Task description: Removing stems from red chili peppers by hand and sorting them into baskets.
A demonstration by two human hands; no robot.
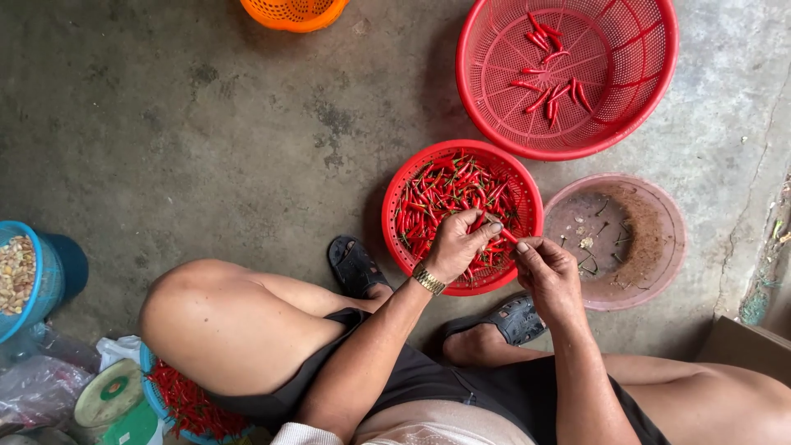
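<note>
I sit low over a concrete floor. My left hand (458, 245), with a gold wristwatch, and my right hand (546, 269) pinch one small red chilli (508, 236) between them, over the near edge of a small red basket (392, 206) full of red chillies with green stems. A large red basket (651, 91) farther away holds several chillies. To the right of my right hand stands a brownish round bowl (667, 247) holding a few stems and bits.
My knees and black sandals (356, 265) flank the small basket. At the left are a blue basket of pale kernels (33, 280), plastic bags, a green-topped scale, and a blue basket of chillies (185, 405). An orange basket (293, 12) sits at the top edge.
</note>
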